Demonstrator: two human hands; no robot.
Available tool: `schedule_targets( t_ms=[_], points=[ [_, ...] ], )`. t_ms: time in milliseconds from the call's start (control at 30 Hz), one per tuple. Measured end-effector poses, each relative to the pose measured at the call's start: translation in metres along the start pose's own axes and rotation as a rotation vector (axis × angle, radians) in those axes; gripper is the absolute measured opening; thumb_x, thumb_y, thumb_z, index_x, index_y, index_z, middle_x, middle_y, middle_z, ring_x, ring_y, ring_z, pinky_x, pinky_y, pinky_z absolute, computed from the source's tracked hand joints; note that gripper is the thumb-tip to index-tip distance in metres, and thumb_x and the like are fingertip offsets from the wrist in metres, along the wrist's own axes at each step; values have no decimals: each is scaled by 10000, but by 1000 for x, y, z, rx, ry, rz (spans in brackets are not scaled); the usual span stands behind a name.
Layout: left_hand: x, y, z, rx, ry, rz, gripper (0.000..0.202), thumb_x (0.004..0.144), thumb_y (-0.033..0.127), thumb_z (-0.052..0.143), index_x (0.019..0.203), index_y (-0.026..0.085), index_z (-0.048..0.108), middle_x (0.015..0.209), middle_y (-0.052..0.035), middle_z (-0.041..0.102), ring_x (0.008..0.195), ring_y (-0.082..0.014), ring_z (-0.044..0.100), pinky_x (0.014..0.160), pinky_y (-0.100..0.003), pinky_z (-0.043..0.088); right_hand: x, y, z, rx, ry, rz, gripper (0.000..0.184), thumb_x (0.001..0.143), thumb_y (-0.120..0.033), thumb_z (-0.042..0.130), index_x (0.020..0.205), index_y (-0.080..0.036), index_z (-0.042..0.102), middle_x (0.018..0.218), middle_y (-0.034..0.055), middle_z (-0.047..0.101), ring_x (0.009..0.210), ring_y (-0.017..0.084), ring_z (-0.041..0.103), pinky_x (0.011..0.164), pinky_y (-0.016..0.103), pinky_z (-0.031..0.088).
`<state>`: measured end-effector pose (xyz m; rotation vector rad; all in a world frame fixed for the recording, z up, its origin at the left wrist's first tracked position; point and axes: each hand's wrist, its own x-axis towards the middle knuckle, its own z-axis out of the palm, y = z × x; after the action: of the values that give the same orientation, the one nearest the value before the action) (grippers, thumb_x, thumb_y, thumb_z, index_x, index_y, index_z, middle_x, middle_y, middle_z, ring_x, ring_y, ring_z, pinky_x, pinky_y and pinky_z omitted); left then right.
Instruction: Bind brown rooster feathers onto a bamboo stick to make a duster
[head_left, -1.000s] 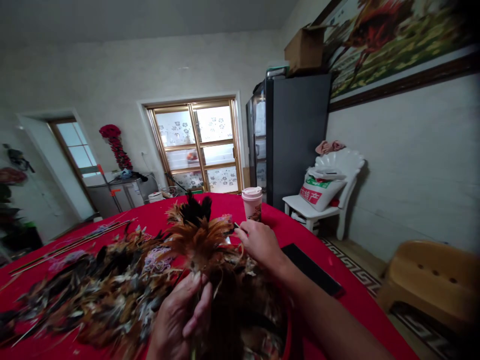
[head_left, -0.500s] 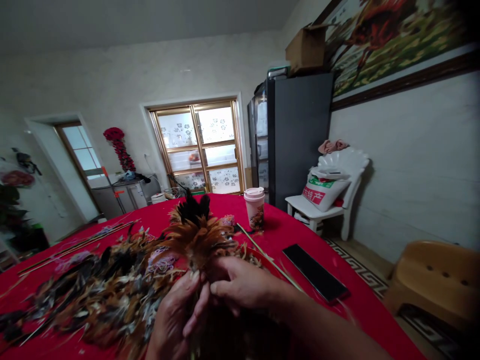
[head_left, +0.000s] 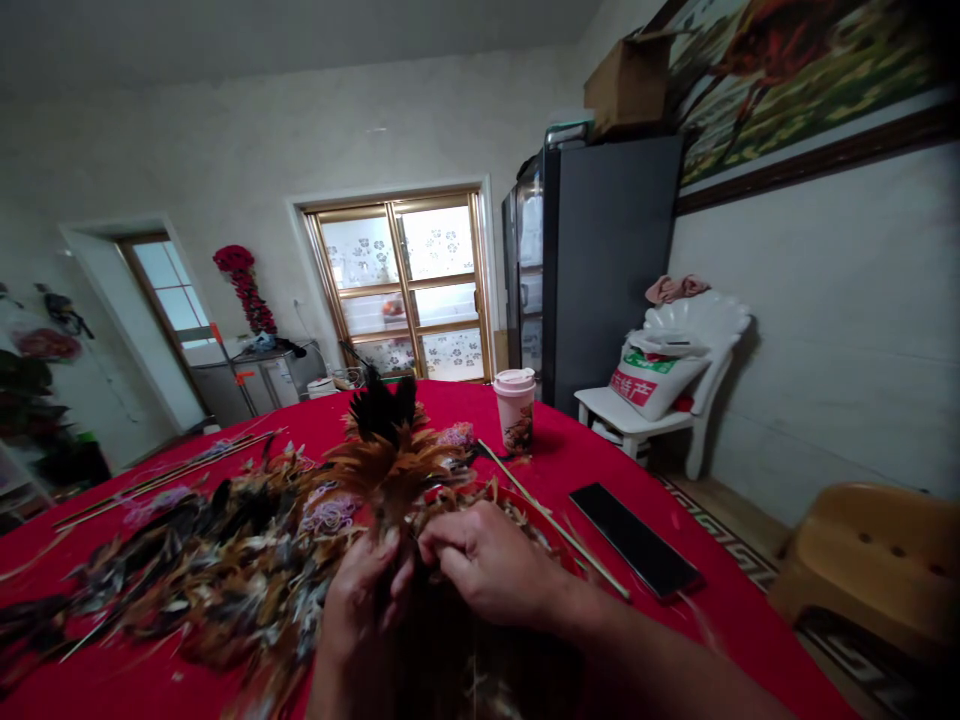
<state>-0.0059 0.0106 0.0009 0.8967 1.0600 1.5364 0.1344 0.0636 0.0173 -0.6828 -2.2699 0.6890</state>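
A bunch of brown and black feathers (head_left: 386,455) stands up from between my two hands over the red table (head_left: 675,640). My left hand (head_left: 360,600) is closed round the bunch's base from the left. My right hand (head_left: 487,565) is closed too, its fingertips pinching at the same base from the right. A thin pale stick (head_left: 555,520) lies just beyond my right hand. What the right fingers pinch is too small to make out.
A spread of loose feathers (head_left: 187,570) covers the table's left half. A lidded paper cup (head_left: 516,410) stands at the far side, a black phone (head_left: 637,540) lies to the right, and long thin sticks (head_left: 165,470) lie at far left. White chair (head_left: 675,400) and wooden stool (head_left: 870,560) stand right.
My right hand came back from near the cup to the base of the feather bunch and closed there. The left hand kept its grip; the view shifted slightly.
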Motion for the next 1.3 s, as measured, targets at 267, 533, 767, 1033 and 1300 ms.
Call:
schedule_targets(
  t_ms=[267,533,767,1033,1300],
  points=[
    [-2,0,5,-41,63,6,172,661,270,692,568,184,575,436,51,410,375,-76,327,345,-194,249,4,3,-1,46,5,52,256,727,-53,423,738,-160,655,672,-7,630,641,108,563,628,175,388],
    [11,-15,-2,-182,34,-39,208,692,337,654,709,131,629,485,40,473,380,-44,342,335,-139,247,6,9,-5,-33,23,116,261,743,-67,428,813,-155,663,790,33,681,746,147,609,692,211,420],
    [8,-14,3,-245,-68,-61,191,715,251,642,866,147,587,615,17,599,343,-38,418,345,-148,315,7,5,-7,63,19,79,244,728,-35,447,748,-159,656,809,18,680,778,140,607,741,210,426],
    [-5,-18,12,-194,162,-158,206,667,234,705,850,219,612,714,20,645,641,-115,623,517,-158,462,10,8,2,478,117,200,225,785,-236,559,962,-150,668,926,37,691,887,195,621,788,281,482],
    [-3,-33,5,-142,179,-145,241,683,326,693,900,245,626,843,-16,675,719,-177,625,539,-236,460,12,15,0,690,147,218,316,683,-373,688,897,-140,679,876,53,683,807,203,614,766,318,482]
  ],
)
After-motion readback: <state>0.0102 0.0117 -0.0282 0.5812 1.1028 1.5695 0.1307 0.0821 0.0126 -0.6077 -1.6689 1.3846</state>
